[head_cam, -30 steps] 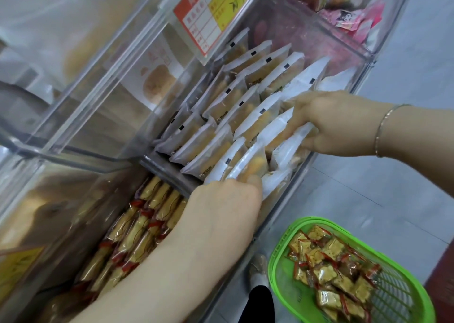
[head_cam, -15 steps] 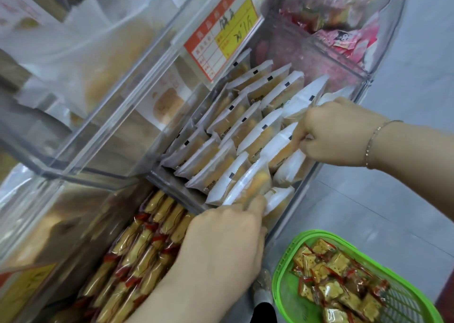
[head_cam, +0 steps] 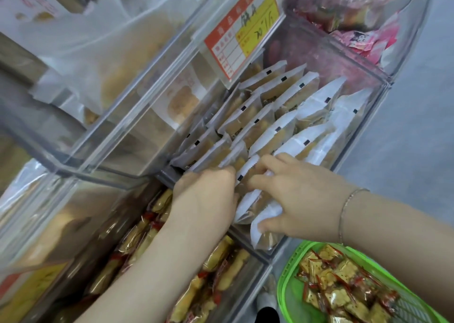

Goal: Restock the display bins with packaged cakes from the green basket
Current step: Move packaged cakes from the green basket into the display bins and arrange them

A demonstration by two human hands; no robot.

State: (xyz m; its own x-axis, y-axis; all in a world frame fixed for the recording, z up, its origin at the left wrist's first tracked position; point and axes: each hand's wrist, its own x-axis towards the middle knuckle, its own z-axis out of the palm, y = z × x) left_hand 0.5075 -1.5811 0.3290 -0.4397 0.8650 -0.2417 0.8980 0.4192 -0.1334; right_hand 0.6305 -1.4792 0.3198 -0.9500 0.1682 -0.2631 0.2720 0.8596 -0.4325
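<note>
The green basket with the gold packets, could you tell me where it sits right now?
In the head view the green basket sits at the bottom right, under the right hand's forearm, beside the clear bin of white-wrapped cakes.
</note>
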